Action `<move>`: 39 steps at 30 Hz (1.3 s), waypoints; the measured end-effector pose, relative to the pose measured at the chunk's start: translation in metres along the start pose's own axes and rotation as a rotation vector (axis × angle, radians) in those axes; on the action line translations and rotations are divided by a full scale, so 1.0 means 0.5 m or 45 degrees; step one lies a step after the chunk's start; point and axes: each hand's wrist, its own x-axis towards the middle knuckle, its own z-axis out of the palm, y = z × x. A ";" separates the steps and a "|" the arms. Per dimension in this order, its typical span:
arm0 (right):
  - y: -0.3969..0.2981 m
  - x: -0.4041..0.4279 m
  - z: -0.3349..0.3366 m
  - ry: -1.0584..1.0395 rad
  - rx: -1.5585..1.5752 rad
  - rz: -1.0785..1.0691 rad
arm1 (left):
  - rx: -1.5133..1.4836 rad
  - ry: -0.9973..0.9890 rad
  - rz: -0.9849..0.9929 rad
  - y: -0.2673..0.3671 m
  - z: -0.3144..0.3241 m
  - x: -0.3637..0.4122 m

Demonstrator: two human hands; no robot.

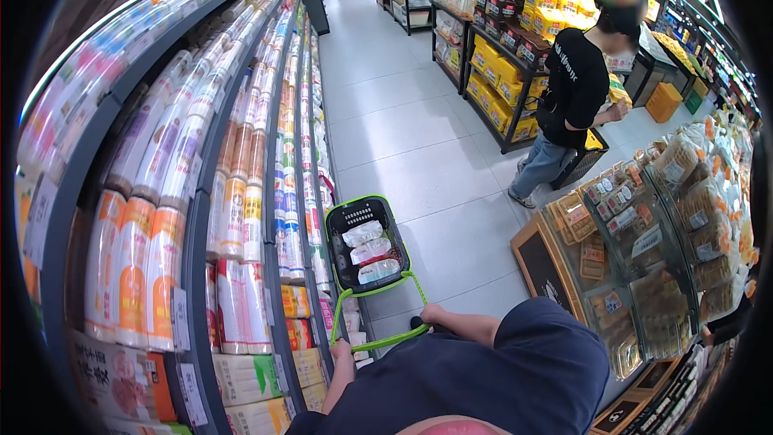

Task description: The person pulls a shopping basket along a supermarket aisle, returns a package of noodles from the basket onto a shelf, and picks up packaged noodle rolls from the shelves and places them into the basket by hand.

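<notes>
A black shopping basket [359,215] with a bright green rim stands in front of me in the aisle, beside the shelves. Its green handle [395,341] reaches back towards my body. My left hand [341,349] is closed around the handle's left corner. At the right corner, my right hand [432,314] grips the same handle. Inside the basket lie several packages, among them a white plastic-wrapped pack [379,270] nearest me and another white pack [362,233] at the far end. What they contain cannot be made out.
Left of me runs a tall shelf [194,235] of cylindrical packs, probably dried noodles. On the right, a wood-sided display [546,266] carries trays of packaged food. A person in black [577,81] stands by a rack of yellow packs [492,72]. The tiled aisle floor [416,151] stretches ahead.
</notes>
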 end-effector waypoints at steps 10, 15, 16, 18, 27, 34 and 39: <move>-0.039 0.109 -0.117 0.287 0.686 0.486 | 0.115 0.160 0.064 0.208 0.105 0.049; -0.023 0.179 -0.155 0.261 0.682 0.507 | 0.203 0.094 0.027 0.258 0.147 0.114; -0.021 0.191 -0.161 0.288 0.677 0.535 | 0.182 0.061 0.007 0.258 0.156 0.134; -0.017 0.224 -0.186 0.323 0.672 0.509 | 0.226 0.083 -0.020 0.258 0.177 0.204; -0.076 0.347 -0.366 0.305 0.662 0.601 | 0.292 -0.196 -0.112 0.373 0.276 0.348; -0.054 0.431 -0.424 0.498 0.694 0.663 | -0.136 -0.493 -0.307 0.468 0.336 0.363; -0.077 0.419 -0.468 0.462 0.686 0.586 | 0.044 -0.405 -0.225 0.545 0.354 0.341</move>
